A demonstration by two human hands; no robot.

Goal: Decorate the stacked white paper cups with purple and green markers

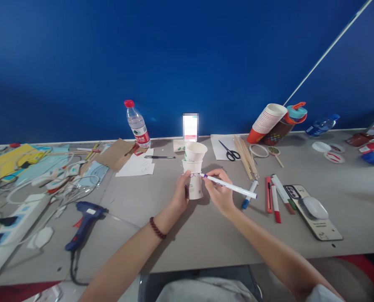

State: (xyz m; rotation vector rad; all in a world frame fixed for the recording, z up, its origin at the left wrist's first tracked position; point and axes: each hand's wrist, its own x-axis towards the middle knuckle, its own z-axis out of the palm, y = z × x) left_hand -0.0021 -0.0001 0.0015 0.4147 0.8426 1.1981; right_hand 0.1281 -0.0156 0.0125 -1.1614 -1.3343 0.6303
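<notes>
Two white paper cups (196, 189) are joined in a stack at the middle of the table, the upper one with its open mouth upward. My left hand (181, 192) is closed around the lower cup's left side. In my right hand (219, 193) is a white marker (232, 186) with purple ends, its tip touching or very close to the lower cup near its top. Short purple lines show on the cup there. A phone-like bright screen (190, 127), blurred out, stands behind the cups.
To the left lie a blue glue gun (85, 222), a power strip (20, 230) with tangled cables, and a water bottle (137, 126). Scissors (230, 152), wooden sticks (245, 158), several markers (275, 204), a phone (312, 214) and a cup stack (267, 121) are on the right.
</notes>
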